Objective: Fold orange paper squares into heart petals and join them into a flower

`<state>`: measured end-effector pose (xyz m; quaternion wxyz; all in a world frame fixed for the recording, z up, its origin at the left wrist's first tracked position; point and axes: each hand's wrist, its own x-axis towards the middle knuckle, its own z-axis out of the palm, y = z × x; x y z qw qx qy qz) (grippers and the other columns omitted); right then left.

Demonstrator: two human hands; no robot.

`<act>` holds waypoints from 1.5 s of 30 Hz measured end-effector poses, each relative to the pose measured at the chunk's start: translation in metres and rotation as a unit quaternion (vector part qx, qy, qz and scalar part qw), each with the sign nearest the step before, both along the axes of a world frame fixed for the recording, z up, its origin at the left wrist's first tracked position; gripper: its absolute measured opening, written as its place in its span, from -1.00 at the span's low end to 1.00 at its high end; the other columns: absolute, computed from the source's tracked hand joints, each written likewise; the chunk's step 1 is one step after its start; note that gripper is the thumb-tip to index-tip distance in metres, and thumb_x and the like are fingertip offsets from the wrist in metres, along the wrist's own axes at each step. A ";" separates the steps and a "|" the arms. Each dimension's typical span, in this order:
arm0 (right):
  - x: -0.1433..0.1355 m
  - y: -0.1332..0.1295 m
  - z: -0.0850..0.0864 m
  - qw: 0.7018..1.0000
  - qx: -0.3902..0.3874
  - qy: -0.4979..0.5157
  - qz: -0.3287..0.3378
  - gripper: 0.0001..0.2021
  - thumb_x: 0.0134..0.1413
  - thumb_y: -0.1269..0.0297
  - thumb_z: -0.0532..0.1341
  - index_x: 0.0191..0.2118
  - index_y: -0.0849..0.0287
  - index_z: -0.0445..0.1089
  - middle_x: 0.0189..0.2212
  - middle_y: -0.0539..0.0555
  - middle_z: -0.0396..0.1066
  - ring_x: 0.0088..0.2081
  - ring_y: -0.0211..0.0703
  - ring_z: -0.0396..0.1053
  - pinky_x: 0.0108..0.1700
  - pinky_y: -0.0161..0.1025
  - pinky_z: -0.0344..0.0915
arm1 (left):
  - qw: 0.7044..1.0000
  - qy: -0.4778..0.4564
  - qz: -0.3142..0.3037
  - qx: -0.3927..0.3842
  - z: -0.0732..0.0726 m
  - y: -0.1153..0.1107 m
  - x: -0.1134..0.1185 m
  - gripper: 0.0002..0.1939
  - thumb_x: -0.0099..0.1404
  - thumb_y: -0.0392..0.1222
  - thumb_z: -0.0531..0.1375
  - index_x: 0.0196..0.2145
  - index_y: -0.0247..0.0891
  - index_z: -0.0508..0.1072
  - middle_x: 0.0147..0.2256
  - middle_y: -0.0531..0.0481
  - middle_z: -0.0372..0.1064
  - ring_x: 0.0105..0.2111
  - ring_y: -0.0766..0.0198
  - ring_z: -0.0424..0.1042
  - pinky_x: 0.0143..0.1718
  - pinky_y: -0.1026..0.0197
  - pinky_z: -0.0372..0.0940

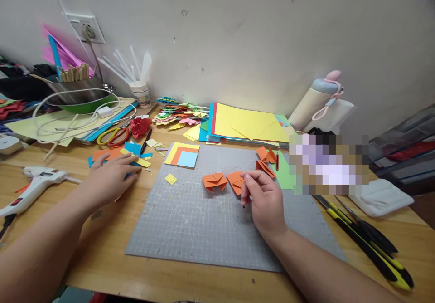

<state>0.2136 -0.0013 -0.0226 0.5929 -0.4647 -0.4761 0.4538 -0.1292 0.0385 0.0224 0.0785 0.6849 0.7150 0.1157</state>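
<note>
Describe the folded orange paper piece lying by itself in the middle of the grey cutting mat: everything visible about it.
The folded orange paper piece looks like thin craft paper, creased into a flat, wide shape with two pointed flaps meeting at its top centre and small tabs below. It lies flat on the grey cutting mat, free of both hands. A second orange fold sits just to its right, pinched by the right hand; whether the two folds touch cannot be told.

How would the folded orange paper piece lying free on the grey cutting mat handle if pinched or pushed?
The folded orange paper piece likely weighs almost nothing, so a nudge should slide it across the grey cutting mat. Its creased layers probably give some stiffness, though a hard pinch could crush them. It lies flat, so rolling seems unlikely.
</note>
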 end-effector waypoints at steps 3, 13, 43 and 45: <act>0.000 0.001 -0.001 1.000 -0.007 0.004 0.003 -0.84 0.18 0.19 0.17 -0.34 0.17 0.36 -0.66 -0.10 0.26 -0.64 -0.33 0.20 -0.62 -0.39 0.22 | 0.997 0.061 -0.050 -0.006 0.007 0.024 0.005 -0.87 0.16 -0.23 0.18 -0.41 -0.17 0.56 -0.07 -0.01 0.48 0.10 -0.03 0.26 0.20 -0.08 -0.19; 0.001 0.002 0.002 1.000 -0.018 0.007 0.008 -0.81 0.17 0.17 0.17 -0.36 0.18 0.35 -0.66 -0.10 0.25 -0.65 -0.33 0.18 -0.63 -0.39 0.19 | 0.987 0.147 -0.051 -0.028 0.005 0.100 0.023 -0.72 0.34 -0.11 0.15 -0.04 -0.28 0.39 -0.04 -0.12 0.36 -0.10 0.11 0.40 -0.09 -0.05 0.34; -0.016 -0.020 0.009 0.953 -0.131 0.052 0.267 -0.75 0.11 0.12 0.18 -0.46 0.16 0.22 -0.62 -0.11 0.30 -0.67 -0.40 0.26 -0.63 -0.43 0.16 | 0.768 -0.613 -0.057 -0.176 -0.008 -0.055 0.168 -0.78 0.13 -0.06 0.26 -0.36 -0.19 0.32 -0.48 0.12 0.31 -0.47 0.34 0.30 -0.39 0.26 0.19; -0.014 -0.017 0.009 0.946 -0.141 0.055 0.286 -0.77 0.11 0.14 0.17 -0.45 0.16 0.22 -0.64 -0.12 0.30 -0.68 -0.39 0.27 -0.66 -0.44 0.09 | 0.759 -0.606 -0.077 -0.224 -0.010 -0.051 0.163 -0.77 0.18 0.00 0.21 -0.40 -0.21 0.32 -0.51 0.11 0.27 -0.53 0.36 0.23 -0.45 0.27 0.12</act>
